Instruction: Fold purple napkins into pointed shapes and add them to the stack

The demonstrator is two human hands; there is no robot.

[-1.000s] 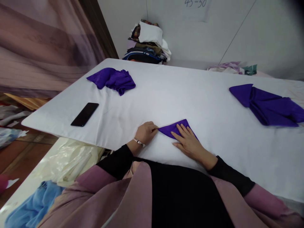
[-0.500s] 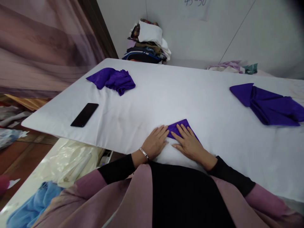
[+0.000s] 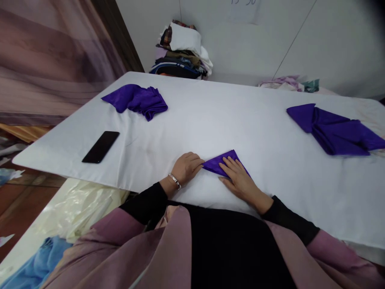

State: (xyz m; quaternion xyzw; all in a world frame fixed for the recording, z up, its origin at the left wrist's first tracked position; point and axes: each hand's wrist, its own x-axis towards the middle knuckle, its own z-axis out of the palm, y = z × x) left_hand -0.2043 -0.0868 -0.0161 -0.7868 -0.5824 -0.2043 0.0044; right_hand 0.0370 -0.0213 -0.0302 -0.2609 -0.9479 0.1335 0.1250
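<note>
A small purple cloth (image 3: 221, 160), folded into a triangle, lies on the white table (image 3: 210, 120) near its front edge. My right hand (image 3: 239, 180) rests flat on the cloth with the fingers stretched out. My left hand (image 3: 188, 166), with a bracelet on the wrist, has its fingers curled and pinches the cloth's left tip.
A crumpled purple cloth (image 3: 135, 100) lies at the far left, a pile of folded purple cloths (image 3: 333, 128) at the right. A black phone (image 3: 100, 146) sits by the left edge. Stacked clothes (image 3: 180, 52) stand behind the table. Plastic and blue fabric (image 3: 45, 249) lie on the floor.
My left hand lay flat with its fingers on the cloth half a second ago; now it has curled and drawn left to the cloth's tip. The view has shifted slightly.
</note>
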